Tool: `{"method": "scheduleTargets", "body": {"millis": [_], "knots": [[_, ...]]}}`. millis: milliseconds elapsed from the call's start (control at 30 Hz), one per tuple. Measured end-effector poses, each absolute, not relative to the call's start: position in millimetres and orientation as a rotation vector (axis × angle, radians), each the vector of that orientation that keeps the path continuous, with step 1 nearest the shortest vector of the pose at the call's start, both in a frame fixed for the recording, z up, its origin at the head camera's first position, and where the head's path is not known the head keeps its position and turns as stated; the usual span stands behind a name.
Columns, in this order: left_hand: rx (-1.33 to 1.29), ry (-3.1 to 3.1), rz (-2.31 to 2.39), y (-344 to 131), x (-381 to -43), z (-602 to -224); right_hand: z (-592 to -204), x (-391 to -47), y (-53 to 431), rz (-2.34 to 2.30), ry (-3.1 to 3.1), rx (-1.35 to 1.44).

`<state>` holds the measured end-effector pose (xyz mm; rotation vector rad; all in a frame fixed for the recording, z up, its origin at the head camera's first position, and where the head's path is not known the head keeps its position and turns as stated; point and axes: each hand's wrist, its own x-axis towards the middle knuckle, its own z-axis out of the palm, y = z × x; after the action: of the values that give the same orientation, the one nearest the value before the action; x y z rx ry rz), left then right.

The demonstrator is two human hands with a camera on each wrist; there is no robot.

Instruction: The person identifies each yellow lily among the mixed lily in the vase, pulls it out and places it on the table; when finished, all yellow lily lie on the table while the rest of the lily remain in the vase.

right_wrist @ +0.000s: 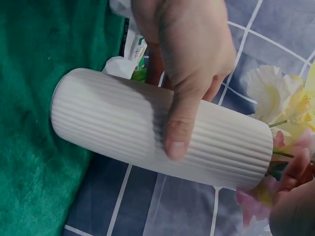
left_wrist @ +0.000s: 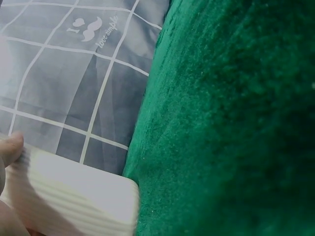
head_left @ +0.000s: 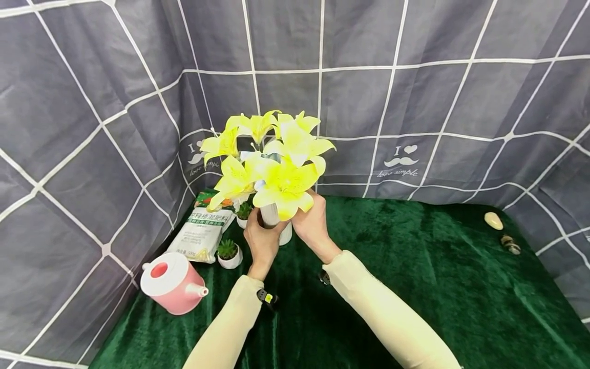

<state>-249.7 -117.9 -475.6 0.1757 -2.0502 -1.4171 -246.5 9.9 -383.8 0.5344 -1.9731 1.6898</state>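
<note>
Left hand (head_left: 262, 239): gripping vase (right_wrist: 221, 147)
Right hand (head_left: 313, 220): sitting by stems (right_wrist: 283, 154), can't tell if pinching
Flowers (head_left: 288, 182): probably getting arranged tbh
Vase: likely needing steady holding next

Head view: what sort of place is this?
Probably a staged, gardening-themed tabletop rather than a working garden: grid-pattern curtain around several sides, green cloth as the surface, pink watering can on it.
</note>
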Motion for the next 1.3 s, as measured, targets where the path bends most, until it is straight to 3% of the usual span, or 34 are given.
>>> {"method": "scheduleTargets", "body": {"millis": [533,800,1067,1300], "knots": [[0.188,-2.078,-1.455,-119.4,-250.0,-476.3,-380.8,-235.0,12.4,1.728,-1.833,0.499],[0.196,-2.072,-1.467,-120.1,-250.9,-477.0,-378.3,-227.2,19.7,2.051,-1.462,0.586],[0.192,-2.079,-1.464,-120.1,-250.4,-475.3,-370.1,-216.2,39.1,1.534,-1.572,0.497],[0.191,-2.091,-1.443,-120.9,-249.1,-475.8,-351.3,-207.2,58.6,1.865,-1.288,0.579]]}}
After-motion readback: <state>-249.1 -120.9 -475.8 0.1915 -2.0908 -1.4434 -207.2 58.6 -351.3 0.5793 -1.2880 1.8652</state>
